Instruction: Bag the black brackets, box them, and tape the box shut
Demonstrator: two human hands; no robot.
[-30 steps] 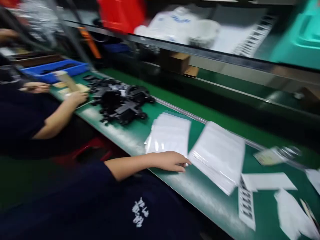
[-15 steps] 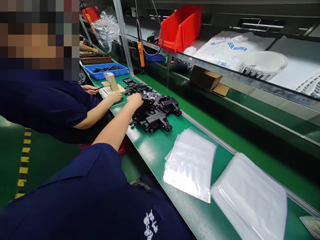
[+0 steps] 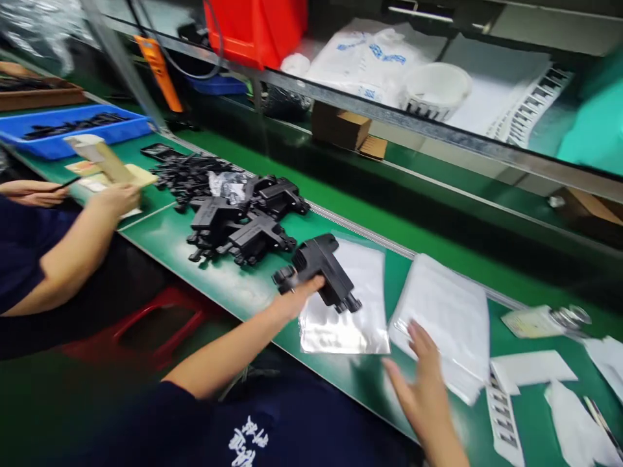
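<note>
My left hand is closed around a black T-shaped plastic housing and holds it above a stack of clear plastic bags. The fingers on the far side are hidden by the part. My right hand is raised over the bench's front side, thumb and fingers spread, with nothing in it. It is nearest to a thicker stack of white plastic bags. Left of the held part lies a pile of similar black housings, with small black parts behind them.
A co-worker's hand rests by a beige fixture at left, near a blue tray. Overhead, a metal shelf edge carries a red bin and a label roll. Label strips and a bottle lie right.
My left hand has come from the pile to the right, bringing a black housing with it. My right hand has entered the view. The camera has turned right.
</note>
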